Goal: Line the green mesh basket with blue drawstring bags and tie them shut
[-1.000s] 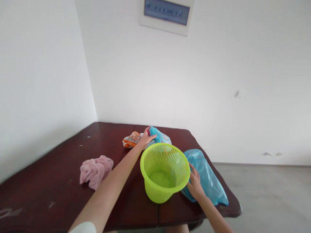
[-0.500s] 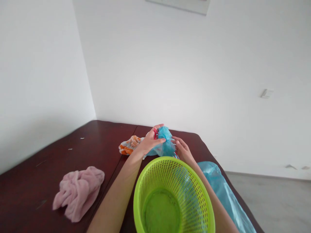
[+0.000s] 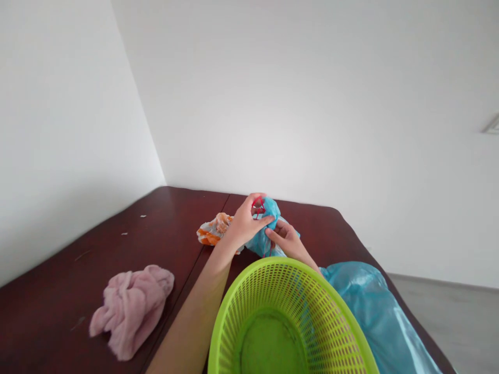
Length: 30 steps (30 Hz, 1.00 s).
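Currently left hand curled, pressed closed around blue plastic bag, far middle of dark wood table; red loop showing at bag top. Right hand pinching same bag from right. Green basket near, just below hands. Orange-print cloth just left of bag. Pink towel left. Blue plastic sheet right.

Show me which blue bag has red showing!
The crumpled bag held by the left hand and right hand: red shows at its top. The other bag lies spread out, all blue.
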{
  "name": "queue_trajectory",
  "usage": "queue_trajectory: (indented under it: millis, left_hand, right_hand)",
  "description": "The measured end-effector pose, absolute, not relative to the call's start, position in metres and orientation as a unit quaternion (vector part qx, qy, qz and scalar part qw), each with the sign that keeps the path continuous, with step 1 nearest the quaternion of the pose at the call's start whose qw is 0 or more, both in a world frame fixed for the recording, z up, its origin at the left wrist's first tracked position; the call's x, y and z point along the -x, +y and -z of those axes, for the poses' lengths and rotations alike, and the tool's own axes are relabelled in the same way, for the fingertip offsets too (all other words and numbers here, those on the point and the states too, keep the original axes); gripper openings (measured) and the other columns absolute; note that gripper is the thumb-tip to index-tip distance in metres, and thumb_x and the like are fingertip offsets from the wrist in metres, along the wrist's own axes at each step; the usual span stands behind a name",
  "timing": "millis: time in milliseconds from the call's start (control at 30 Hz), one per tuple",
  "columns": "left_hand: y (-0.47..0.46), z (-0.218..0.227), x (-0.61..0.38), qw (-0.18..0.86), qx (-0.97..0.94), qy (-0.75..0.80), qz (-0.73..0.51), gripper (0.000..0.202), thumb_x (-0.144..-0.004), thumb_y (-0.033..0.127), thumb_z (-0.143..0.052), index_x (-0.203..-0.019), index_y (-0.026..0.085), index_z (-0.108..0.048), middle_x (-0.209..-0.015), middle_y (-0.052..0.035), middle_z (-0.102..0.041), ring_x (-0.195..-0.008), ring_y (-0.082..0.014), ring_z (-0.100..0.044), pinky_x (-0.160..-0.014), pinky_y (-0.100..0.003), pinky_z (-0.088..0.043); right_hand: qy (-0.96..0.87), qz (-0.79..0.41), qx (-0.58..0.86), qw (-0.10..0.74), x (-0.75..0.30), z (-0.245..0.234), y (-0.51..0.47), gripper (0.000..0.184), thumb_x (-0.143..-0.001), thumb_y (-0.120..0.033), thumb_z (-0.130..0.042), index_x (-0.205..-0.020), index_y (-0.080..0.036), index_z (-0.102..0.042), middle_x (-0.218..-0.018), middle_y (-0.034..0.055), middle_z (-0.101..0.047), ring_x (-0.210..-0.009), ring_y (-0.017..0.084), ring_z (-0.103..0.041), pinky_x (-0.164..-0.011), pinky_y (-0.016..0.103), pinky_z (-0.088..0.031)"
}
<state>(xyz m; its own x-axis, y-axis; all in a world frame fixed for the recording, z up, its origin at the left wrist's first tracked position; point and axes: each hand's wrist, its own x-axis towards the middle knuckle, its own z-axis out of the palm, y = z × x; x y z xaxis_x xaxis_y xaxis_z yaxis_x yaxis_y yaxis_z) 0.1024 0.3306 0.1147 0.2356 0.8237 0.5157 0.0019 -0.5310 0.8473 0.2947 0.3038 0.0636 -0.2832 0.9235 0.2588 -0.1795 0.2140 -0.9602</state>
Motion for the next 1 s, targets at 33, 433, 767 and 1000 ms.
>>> queue_trajectory:
  millis: [33,433,767,1000]
  left_hand:
    - [0.329,-0.117,-0.1,0.382,-0.699,0.293,-0.529,0.074,-0.091,0.033,-0.098,-0.156,0.025,-0.064,-0.151,-0.0144,-0.075,-0.132,-0.0328,-0.078,-0.117,-0.049,-0.064]
    - [0.309,-0.149,-0.061,0.191,-0.706,0.495,-0.469,0.045,-0.098,0.056,-0.089,-0.124,0.026,-0.069,-0.107,-0.0041,-0.08,-0.086,-0.0232,-0.076,-0.075,-0.033,-0.056]
    - [0.282,-0.167,-0.071,0.141,-0.749,0.492,-0.421,0.029,-0.104,0.058,-0.08,-0.108,0.029,-0.08,-0.112,-0.0073,-0.086,-0.085,-0.0247,-0.079,-0.068,-0.032,-0.053]
    - [0.276,-0.173,-0.072,0.172,-0.779,0.433,-0.42,0.027,-0.112,0.051,-0.071,-0.1,0.028,-0.081,-0.096,-0.0026,-0.085,-0.082,-0.0228,-0.077,-0.077,-0.034,-0.058]
  right_hand:
    - [-0.577,-0.547,0.316,0.517,-0.295,-0.064,0.302,0.055,-0.085,-0.072,-0.1,-0.11,-0.025,-0.086,-0.084,0.0007,-0.079,-0.067,0.019,-0.068,-0.068,0.034,-0.058]
    - [-0.558,-0.45,0.366,0.594,-0.305,-0.079,0.3,0.053,-0.09,-0.078,-0.092,-0.1,-0.026,-0.09,-0.096,0.0045,-0.086,-0.086,0.025,-0.077,-0.088,0.042,-0.064]
    - [-0.501,-0.412,0.41,0.641,-0.307,-0.075,0.302,0.058,-0.087,-0.08,-0.092,-0.089,-0.023,-0.083,-0.087,0.0037,-0.08,-0.078,0.021,-0.068,-0.075,0.035,-0.058]
    - [-0.467,-0.419,0.415,0.66,-0.316,-0.072,0.308,0.059,-0.085,-0.079,-0.094,-0.085,-0.023,-0.079,-0.077,0.002,-0.073,-0.069,0.018,-0.06,-0.066,0.033,-0.055]
